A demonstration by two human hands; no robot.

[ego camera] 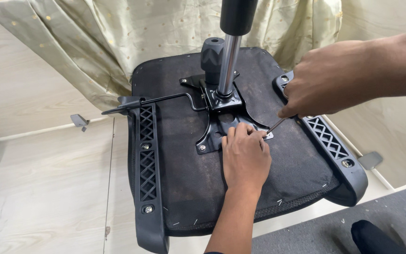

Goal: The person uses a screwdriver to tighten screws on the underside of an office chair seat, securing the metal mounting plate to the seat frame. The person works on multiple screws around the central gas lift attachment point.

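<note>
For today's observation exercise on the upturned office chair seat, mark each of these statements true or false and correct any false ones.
1. The right hand holds a thin metal tool angled toward the black mounting plate. True.
2. The left hand rests on the left armrest bracket. False: it rests on the mounting plate at the seat's middle.
3. The chrome gas-lift cylinder stands upright from the plate. True.
4. The seat underside lies on bare grass. False: it lies on a pale wood-look floor.
</note>
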